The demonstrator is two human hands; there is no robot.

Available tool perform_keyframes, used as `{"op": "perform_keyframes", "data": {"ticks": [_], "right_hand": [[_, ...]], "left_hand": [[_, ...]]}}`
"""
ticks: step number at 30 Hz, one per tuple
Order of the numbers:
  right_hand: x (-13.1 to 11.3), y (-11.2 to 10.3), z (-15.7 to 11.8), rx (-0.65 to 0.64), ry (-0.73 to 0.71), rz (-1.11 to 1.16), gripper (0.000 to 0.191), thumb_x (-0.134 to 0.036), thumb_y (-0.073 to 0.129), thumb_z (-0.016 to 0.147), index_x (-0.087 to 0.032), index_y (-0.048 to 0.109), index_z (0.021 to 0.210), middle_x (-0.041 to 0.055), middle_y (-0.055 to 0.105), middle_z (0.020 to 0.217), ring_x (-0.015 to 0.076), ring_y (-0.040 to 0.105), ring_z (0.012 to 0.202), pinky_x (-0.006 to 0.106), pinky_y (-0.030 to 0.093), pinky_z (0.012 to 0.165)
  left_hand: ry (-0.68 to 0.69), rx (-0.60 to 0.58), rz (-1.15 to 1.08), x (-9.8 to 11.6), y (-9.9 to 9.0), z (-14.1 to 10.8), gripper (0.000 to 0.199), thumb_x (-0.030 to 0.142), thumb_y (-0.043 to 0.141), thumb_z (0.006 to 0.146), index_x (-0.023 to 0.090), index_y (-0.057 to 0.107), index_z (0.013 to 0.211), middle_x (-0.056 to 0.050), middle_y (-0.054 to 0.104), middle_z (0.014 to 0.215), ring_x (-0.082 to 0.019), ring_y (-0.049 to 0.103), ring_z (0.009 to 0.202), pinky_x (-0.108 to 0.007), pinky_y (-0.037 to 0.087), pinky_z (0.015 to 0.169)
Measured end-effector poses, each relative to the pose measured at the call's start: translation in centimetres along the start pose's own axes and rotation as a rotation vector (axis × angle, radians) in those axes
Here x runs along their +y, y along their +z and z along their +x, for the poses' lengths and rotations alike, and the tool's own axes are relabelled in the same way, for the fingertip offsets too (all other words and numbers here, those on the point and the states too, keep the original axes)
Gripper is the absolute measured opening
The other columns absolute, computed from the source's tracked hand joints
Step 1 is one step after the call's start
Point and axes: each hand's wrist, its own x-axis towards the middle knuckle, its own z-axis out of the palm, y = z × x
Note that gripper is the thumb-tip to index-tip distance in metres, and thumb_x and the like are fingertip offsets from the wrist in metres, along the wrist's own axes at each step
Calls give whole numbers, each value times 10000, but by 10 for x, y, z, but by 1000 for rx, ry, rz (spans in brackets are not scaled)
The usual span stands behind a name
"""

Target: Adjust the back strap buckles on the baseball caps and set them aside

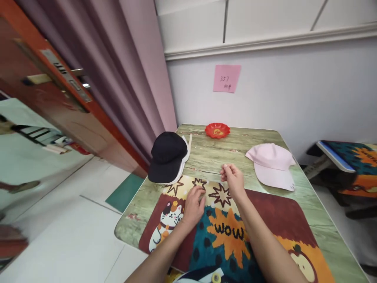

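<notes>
My left hand (194,205) is low over the patterned mat (273,212), its fingers loosely bent and the thumb apart, with nothing visible in it. Further forward, my right hand (233,180) has thumb and fingertips pinched together at the mat's far edge; whatever they hold, if anything, is too small to see. To the left of both hands lies a black cap (167,153), its brim toward me, with a white cap (187,155) partly hidden beneath or behind it. A pale pink cap (272,163) rests to the right of my right hand, brim facing me.
A red scalloped dish (217,130) stands at the back of the wood-patterned table (235,151), near the wall. Above it a pink paper note (226,78) is stuck up. A purple curtain (141,59) and wooden door (97,129) border the left; another mat-covered table (357,169) stands right.
</notes>
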Motion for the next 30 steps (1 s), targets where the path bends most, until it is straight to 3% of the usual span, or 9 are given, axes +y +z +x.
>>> {"op": "perform_keyframes", "data": {"ticks": [3,7,10,15,17,19,23,26,30], "right_hand": [[17,9,21,93,23,67,403,-552,767,717,-179,631,785,-46,627,620,65,500,456,189,447,447],[38,-4,33,205,109,60,359,-486,790,697,-174,630,774,-52,631,598,65,507,463,174,448,447],[41,-15,36,187,117,36,328,-438,813,685,-171,644,774,-40,659,621,67,533,485,166,459,463],[31,-17,37,134,116,15,313,-426,821,685,-171,672,790,-25,689,655,76,561,503,169,484,476],[27,-15,37,102,132,25,311,-421,822,682,-170,675,792,-20,695,662,75,562,499,169,493,473],[24,-14,37,64,154,43,312,-414,828,674,-168,682,796,-12,699,671,75,566,502,169,503,475],[17,-15,38,42,141,84,309,-403,834,664,-168,689,802,-11,698,678,70,569,505,158,506,474],[9,-17,38,50,123,99,317,-406,838,661,-167,686,803,-12,700,681,63,570,504,149,505,474],[-4,-15,35,59,122,110,319,-401,850,654,-165,680,785,-9,698,671,61,569,500,144,504,466]], "left_hand": [[-13,2,-31,-1,1,-5,159,156,525,889,220,632,986,-102,656,1121,-244,622,1097,-440,507,994],[-25,6,-68,-2,4,-11,151,179,580,872,228,638,1001,-103,662,1132,-247,624,1121,-436,505,1008],[0,69,-81,4,-11,9,165,239,663,844,225,645,1008,-105,661,1159,-250,628,1133,-422,507,1012],[29,386,95,10,-100,115,137,287,657,864,216,654,982,-98,633,1218,-253,566,1232,-417,420,1102],[-82,494,211,3,-138,160,210,314,683,844,202,642,1017,-115,602,1265,-269,533,1270,-426,389,1118],[-246,492,323,-9,-160,190,475,438,766,769,208,603,1152,-150,525,1388,-333,467,1341,-489,367,1113],[-542,295,397,-34,-160,207,866,632,840,586,211,514,1269,-223,490,1429,-441,433,1350,-603,334,1079],[-587,302,403,-42,-147,204,697,537,796,675,210,521,1225,-209,565,1356,-424,485,1311,-593,372,1036],[-522,460,412,-40,-150,199,318,369,687,781,227,578,1045,-137,663,1200,-345,589,1170,-496,423,967]]}}
